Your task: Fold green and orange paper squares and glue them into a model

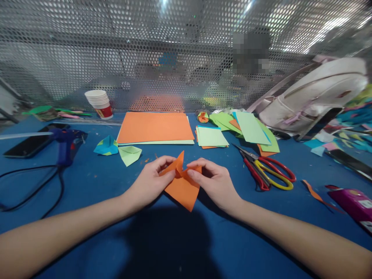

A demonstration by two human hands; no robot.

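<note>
Between my two hands is a partly folded sheet of orange paper [182, 192], with one point sticking up at its top and a corner hanging down toward me. My left hand [155, 176] pinches its left side, thumb on the near face and fingers behind. On the other side, my right hand [216, 182] grips the right edge between thumb and index finger. Beyond my left hand lie a folded light green paper piece [130, 154] and a folded blue-and-green piece [106, 146].
At the back sit an orange paper stack [155, 128], small light green sheets [212, 136] and stacked paper cups [100, 104]. Scissors [276, 172] and pliers [255, 170] lie right, near a pale backpack [314, 93]. A blue glue gun [64, 145] with its cord stands left.
</note>
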